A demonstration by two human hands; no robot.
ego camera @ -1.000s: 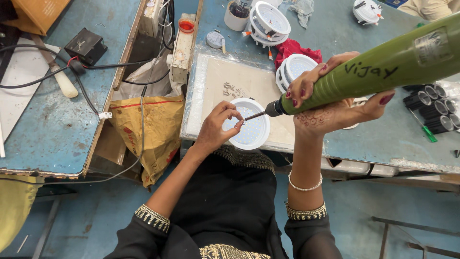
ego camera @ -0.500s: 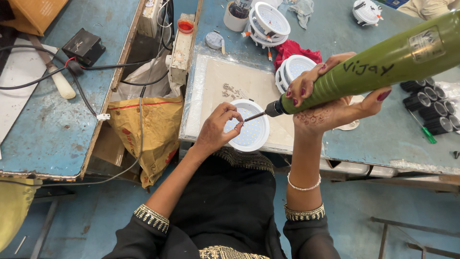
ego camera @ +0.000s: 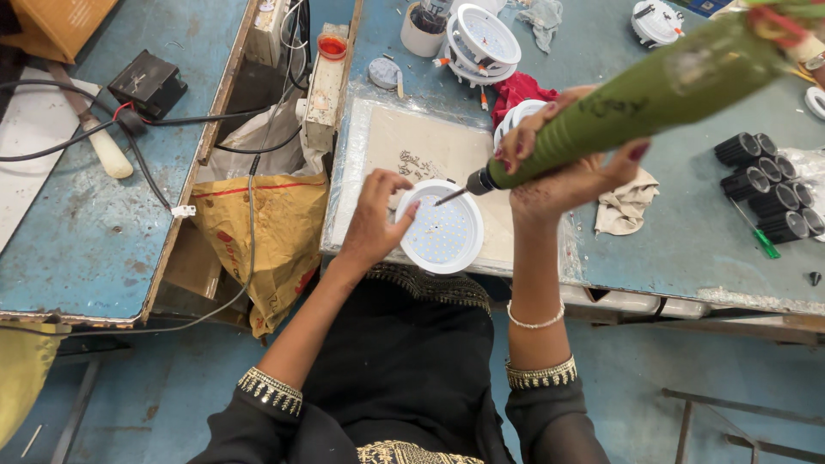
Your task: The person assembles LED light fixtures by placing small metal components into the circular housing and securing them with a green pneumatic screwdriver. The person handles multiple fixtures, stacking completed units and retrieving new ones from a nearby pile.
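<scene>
My right hand (ego camera: 563, 167) grips a long green electric screwdriver (ego camera: 636, 99), its bit pointing down-left onto a round white lamp housing (ego camera: 444, 228). The housing lies face up with a dotted LED board, near the front edge of a pale work mat (ego camera: 404, 146). My left hand (ego camera: 381, 215) holds the housing's left rim, fingertips close to the bit's tip. Both sleeves are black with gold cuffs.
Stacked white housings (ego camera: 484, 34), a red cloth (ego camera: 519, 88) and a beige rag (ego camera: 625, 204) lie on the blue bench (ego camera: 687, 249). Black cylinders (ego camera: 769, 185) sit at the right. A yellow sack (ego camera: 258, 241), cables and a black box (ego camera: 148, 82) fill the left.
The screwdriver's rear end has tilted up and right while its bit stays on the housing. My left hand keeps its hold on the rim.
</scene>
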